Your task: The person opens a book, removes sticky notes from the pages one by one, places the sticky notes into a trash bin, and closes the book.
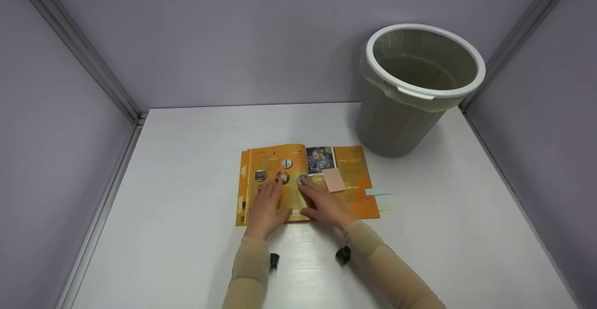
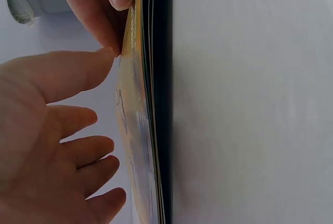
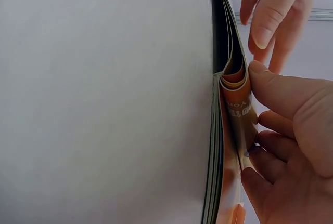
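An orange magazine point(image 1: 352, 159) lies spread on the white table, its left-hand pages bowing up toward the gutter. My left hand point(image 1: 266, 208) rests on the lower part of the left page, fingers extended, with the thumb toward the bottom edge. Near the gutter my right hand point(image 1: 326, 205) touches the same raised pages with its fingertips and thumb. In the right wrist view, the page point(image 3: 240, 107) rolls over beside the spine, and the right thumb and fingers press along its outer side. A pink sticky note point(image 1: 334, 179) is on the right page, just above the right hand.
A blue tab point(image 1: 379, 191) and a yellow-green tab point(image 1: 386, 207) stick out from the magazine's right edge. Behind it to the right stands a grey, lined trash bin point(image 1: 396, 122) with a white rim. Panel walls point(image 1: 233, 43) border the white table point(image 1: 177, 159).
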`<state>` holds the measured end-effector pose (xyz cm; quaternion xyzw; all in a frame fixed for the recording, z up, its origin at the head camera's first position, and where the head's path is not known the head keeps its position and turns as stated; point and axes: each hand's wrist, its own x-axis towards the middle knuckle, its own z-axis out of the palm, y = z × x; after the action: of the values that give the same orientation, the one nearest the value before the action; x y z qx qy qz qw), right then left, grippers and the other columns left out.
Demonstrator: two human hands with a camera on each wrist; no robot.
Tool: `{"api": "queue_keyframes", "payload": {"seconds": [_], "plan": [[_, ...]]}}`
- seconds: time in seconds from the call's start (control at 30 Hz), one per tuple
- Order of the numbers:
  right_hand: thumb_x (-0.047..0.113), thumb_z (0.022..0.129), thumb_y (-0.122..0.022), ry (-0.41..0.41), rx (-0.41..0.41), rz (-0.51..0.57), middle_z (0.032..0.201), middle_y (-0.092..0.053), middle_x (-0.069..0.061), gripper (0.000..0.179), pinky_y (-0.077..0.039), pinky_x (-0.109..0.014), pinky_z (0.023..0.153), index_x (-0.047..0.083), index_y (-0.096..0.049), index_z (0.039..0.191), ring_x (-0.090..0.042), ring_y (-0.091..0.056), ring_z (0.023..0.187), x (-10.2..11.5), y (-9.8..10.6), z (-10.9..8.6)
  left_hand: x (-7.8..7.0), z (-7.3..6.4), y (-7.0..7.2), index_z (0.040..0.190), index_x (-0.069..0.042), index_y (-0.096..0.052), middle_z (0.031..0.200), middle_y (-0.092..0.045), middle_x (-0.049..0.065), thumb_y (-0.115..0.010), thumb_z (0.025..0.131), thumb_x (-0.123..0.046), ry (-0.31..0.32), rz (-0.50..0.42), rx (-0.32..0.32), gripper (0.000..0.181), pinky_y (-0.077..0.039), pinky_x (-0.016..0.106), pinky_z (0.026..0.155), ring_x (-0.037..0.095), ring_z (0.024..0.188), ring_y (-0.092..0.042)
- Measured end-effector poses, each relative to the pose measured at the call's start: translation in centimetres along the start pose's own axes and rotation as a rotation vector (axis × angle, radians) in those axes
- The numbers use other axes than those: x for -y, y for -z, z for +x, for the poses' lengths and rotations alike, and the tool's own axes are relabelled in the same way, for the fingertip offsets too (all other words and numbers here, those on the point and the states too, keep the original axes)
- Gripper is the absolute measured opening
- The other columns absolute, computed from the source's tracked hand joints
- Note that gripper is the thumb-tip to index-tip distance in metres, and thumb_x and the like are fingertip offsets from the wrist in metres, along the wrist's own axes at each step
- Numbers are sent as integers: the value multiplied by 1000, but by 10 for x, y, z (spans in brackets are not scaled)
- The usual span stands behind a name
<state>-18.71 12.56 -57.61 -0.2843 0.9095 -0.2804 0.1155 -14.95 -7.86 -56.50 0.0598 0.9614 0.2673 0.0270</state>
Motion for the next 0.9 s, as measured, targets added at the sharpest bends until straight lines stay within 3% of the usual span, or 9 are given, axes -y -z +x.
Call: {"api": "queue_keyframes", "payload": {"seconds": [0.3, 0.53, 0.73, 0.9], "plan": [[27, 93, -71, 17, -6, 8, 163, -22, -7, 73, -28, -43, 115, 9, -35, 154, -26, -28, 146, -1, 0, -1, 6, 1, -4, 153, -3, -35, 159, -23, 22, -70, 90, -37, 16, 12, 99, 79, -15, 55, 117, 40, 148, -15], [26, 93, -71, 12, 3, 11, 163, -23, -6, 71, -28, -43, 115, 8, -37, 153, -25, -27, 146, -1, 0, 0, 6, 1, -3, 151, -5, -40, 159, -23, 24, -73, 89, -37, 23, 26, 127, 77, -16, 56, 117, 41, 147, -17], [28, 91, -73, -31, 16, 48, 163, -23, 0, 74, -27, -42, 116, 15, -36, 155, -22, -27, 146, 1, 3, 0, 6, 4, -4, 151, -6, -42, 158, -24, 24, -74, 88, -37, 41, 34, 137, 77, -17, 57, 117, 41, 146, -19], [27, 88, -77, 41, -25, 53, 160, -30, -4, 75, -28, -44, 115, 13, -41, 153, -25, -31, 145, -1, 10, -2, 4, 5, -4, 150, -6, -43, 158, -26, 24, -76, 87, -36, 46, 33, 122, 77, -18, 56, 117, 41, 146, -21]]}}
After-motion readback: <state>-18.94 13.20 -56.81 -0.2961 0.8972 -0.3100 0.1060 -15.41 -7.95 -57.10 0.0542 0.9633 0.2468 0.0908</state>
